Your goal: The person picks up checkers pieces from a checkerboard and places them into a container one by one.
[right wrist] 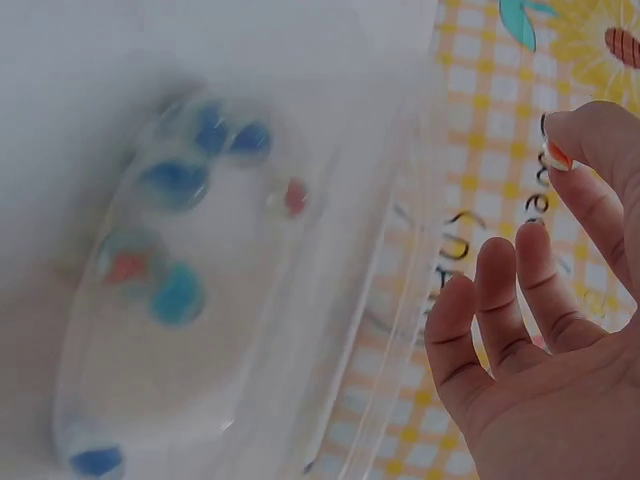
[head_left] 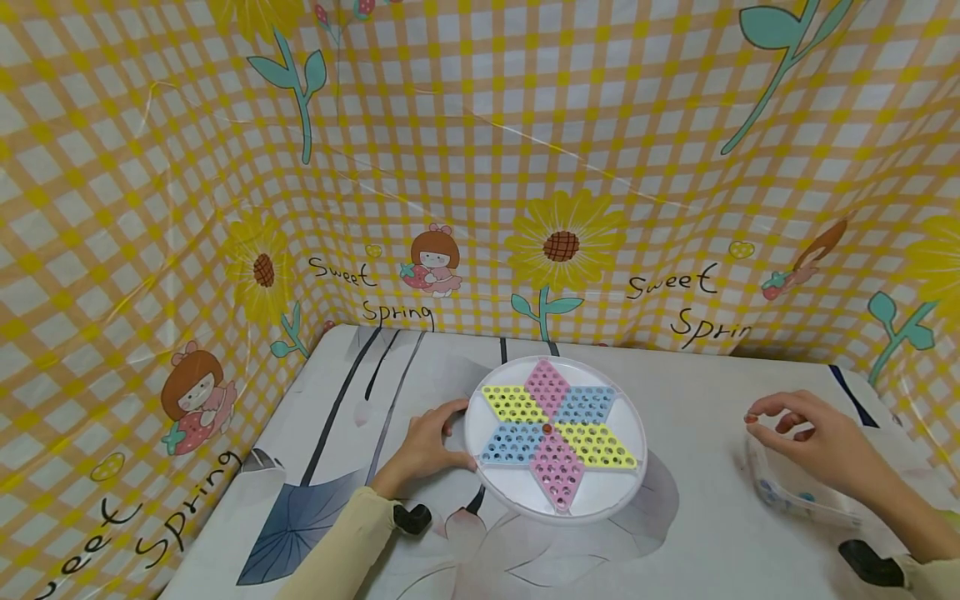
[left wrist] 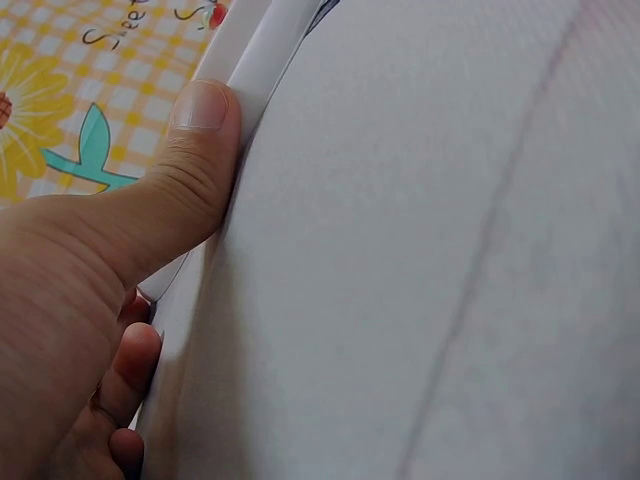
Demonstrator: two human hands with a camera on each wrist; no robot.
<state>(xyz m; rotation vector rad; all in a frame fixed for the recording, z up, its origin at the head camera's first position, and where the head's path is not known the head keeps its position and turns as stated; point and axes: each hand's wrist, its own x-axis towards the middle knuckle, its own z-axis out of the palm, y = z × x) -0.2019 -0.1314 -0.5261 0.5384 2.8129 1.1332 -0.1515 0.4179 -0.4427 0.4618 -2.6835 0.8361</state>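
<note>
A round white Chinese checkers board [head_left: 600,493] with a pink, yellow and blue star lies on the table. One reddish marble [head_left: 547,429] sits at the star's centre. My left hand [head_left: 426,443] grips the board's left edge; in the left wrist view, its thumb [left wrist: 195,150] presses the white rim. Off to the right, my right hand [head_left: 825,442] pinches an orange-and-white marble [right wrist: 557,156] between thumb and index finger, above a clear plastic box [head_left: 756,479]. The other right fingers are loosely curled. Inside the box lie several blue marbles [right wrist: 172,185] and a few reddish ones [right wrist: 125,266].
The table [head_left: 705,408] wears a white cover with grey and blue plant prints. Behind it and at the left hangs a yellow checked cloth [head_left: 480,167] with sunflowers and cartoon figures.
</note>
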